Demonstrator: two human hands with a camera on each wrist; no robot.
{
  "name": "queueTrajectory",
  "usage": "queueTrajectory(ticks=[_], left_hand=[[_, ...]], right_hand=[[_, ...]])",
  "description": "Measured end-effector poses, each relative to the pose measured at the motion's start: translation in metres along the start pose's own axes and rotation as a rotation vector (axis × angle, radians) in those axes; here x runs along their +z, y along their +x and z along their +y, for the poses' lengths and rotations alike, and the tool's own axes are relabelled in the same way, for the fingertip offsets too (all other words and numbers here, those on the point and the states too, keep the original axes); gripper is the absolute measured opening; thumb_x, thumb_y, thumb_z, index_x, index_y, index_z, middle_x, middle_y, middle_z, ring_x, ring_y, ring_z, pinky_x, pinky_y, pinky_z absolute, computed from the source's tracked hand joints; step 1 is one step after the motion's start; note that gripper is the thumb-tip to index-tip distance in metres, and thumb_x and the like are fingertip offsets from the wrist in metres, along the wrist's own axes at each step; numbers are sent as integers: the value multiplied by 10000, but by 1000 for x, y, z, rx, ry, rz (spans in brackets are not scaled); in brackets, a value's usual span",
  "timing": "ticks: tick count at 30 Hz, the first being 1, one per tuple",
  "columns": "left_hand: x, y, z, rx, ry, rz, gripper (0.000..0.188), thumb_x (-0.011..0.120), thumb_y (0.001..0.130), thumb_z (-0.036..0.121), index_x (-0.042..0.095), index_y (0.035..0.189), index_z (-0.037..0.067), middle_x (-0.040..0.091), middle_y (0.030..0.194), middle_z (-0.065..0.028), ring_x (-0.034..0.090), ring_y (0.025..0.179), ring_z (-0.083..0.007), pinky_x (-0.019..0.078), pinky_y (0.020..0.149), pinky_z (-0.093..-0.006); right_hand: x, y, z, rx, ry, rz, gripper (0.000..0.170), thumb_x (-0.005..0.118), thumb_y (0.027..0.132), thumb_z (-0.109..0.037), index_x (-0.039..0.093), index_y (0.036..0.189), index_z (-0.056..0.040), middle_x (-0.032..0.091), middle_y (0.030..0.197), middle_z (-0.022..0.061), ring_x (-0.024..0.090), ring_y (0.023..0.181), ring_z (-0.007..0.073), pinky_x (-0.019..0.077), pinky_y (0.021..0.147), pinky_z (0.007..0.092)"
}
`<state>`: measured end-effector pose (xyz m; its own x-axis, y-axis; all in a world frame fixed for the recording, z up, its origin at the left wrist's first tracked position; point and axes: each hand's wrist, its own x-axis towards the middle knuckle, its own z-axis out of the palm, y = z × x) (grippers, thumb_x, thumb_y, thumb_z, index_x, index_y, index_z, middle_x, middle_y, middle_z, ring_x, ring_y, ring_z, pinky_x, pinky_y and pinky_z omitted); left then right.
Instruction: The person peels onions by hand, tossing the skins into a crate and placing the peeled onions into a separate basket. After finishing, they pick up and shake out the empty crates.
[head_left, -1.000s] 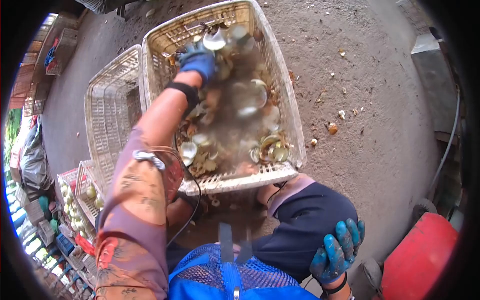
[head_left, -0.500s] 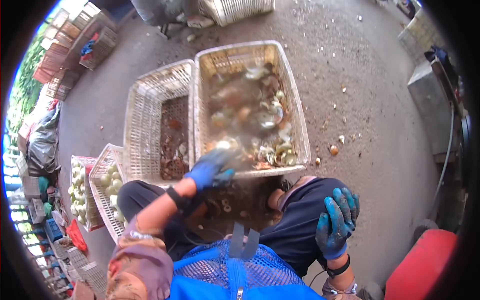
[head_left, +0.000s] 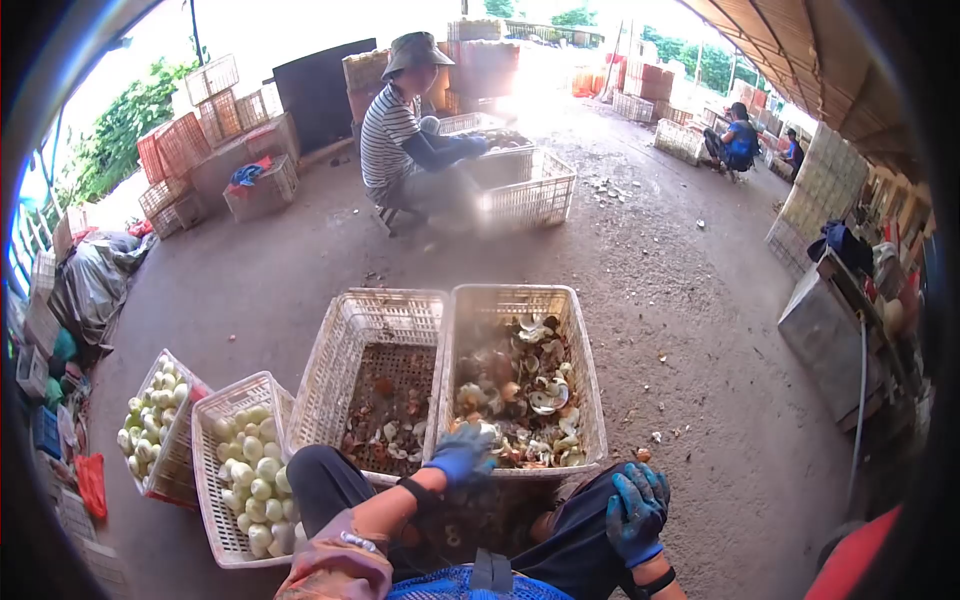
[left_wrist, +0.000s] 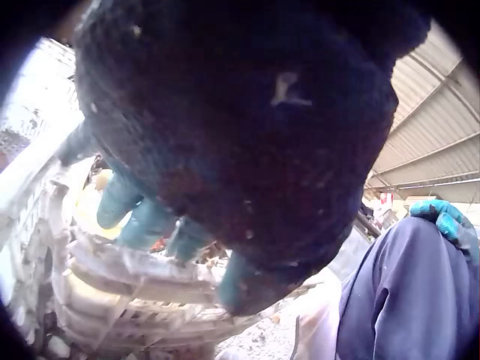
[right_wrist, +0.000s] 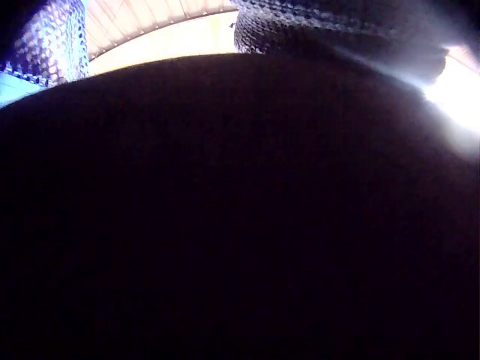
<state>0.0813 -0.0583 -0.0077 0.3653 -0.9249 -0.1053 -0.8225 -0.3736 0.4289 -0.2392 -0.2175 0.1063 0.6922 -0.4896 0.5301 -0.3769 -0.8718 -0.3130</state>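
Note:
My left hand (head_left: 460,455), in a blue and teal glove, is at the front rim of a white plastic crate (head_left: 598,425). The crate holds loose onion skins and peelings (head_left: 545,395). In the left wrist view, the back of the dark glove (left_wrist: 240,150) fills the middle, and its teal fingers (left_wrist: 142,225) spread loosely beside the crate's slatted side (left_wrist: 135,274). No object shows in its grasp. My right hand (head_left: 637,512), gloved alike, rests on my right knee. Dark cloth (right_wrist: 240,217) blocks most of the right wrist view.
Left of the peelings crate stands another crate (head_left: 325,375) with scraps on its bottom. Peeled onions (head_left: 260,480) fill two crates farther left. Ahead, a person in a striped shirt (head_left: 395,135) sits by more crates (head_left: 530,195). Scraps litter the floor to the right.
My left hand has drawn back from deep inside the peelings crate to its front rim. The head view has tilted up. My right hand stays on the knee.

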Motion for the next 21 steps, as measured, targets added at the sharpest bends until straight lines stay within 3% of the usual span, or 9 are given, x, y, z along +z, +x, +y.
queueTrajectory(ticks=[3,5,7,11,13,17,19,20,21], left_hand=[[4,-31,-17,-186,50,501,750,662,825,437,431,1477,147,364,1532,-253,309,1440,-424,255,1182,-481],[16,-66,-45,-473,-108,478,820,642,836,469,351,1542,172,294,1591,-212,225,1492,-401,154,1201,-539],[-10,-96,-38,-764,60,19,890,676,785,504,337,1550,203,314,1592,-183,241,1487,-393,149,1189,-590],[-11,-102,-71,-596,315,-463,863,709,742,513,417,1497,212,365,1568,-158,267,1477,-387,162,1174,-627],[-13,-101,-87,-576,130,-183,795,774,677,489,528,1379,208,464,1442,-224,418,1349,-441,283,1110,-648],[12,-112,-121,-792,-732,1399,695,816,726,376,599,1295,42,569,1353,-223,522,1234,-374,403,1072,-432],[19,-122,-147,-1171,-1278,1227,619,726,834,410,594,1293,17,605,1330,-171,541,1199,-363,424,1053,-421],[27,-129,-154,-963,-1982,1005,576,642,891,469,605,1294,59,623,1323,-134,558,1186,-358,434,1044,-456],[18,-126,-147,-1148,-1997,967,588,581,919,496,580,1335,79,584,1391,-102,535,1230,-344,412,1068,-487]], right_hand=[[0,-1,-2,-7,-5,-1,285,653,823,-195,712,1077,-81,667,1212,153,566,1205,372,338,1104,544],[0,1,-1,-14,-8,7,286,653,823,-194,711,1080,-83,668,1211,153,567,1203,372,337,1105,543],[5,3,0,-25,-6,1,290,657,819,-183,708,1087,-84,669,1209,149,567,1202,366,335,1106,538],[10,18,-12,-65,14,9,283,666,800,-165,714,1067,-81,676,1190,144,576,1190,358,351,1096,529],[11,29,-18,-113,49,5,278,678,775,-146,721,1041,-77,683,1171,141,588,1172,351,373,1078,521],[12,38,-30,-140,37,-8,281,683,755,-136,722,1025,-70,687,1146,139,595,1165,348,395,1053,515],[14,35,-27,-129,27,-8,278,681,756,-135,722,1023,-71,688,1142,136,596,1165,345,396,1050,515],[13,36,-23,-119,28,-4,275,679,757,-133,722,1021,-71,689,1137,133,596,1166,342,397,1048,516],[15,37,-22,-112,20,4,275,679,757,-133,722,1021,-71,689,1137,133,596,1166,342,397,1048,516]])
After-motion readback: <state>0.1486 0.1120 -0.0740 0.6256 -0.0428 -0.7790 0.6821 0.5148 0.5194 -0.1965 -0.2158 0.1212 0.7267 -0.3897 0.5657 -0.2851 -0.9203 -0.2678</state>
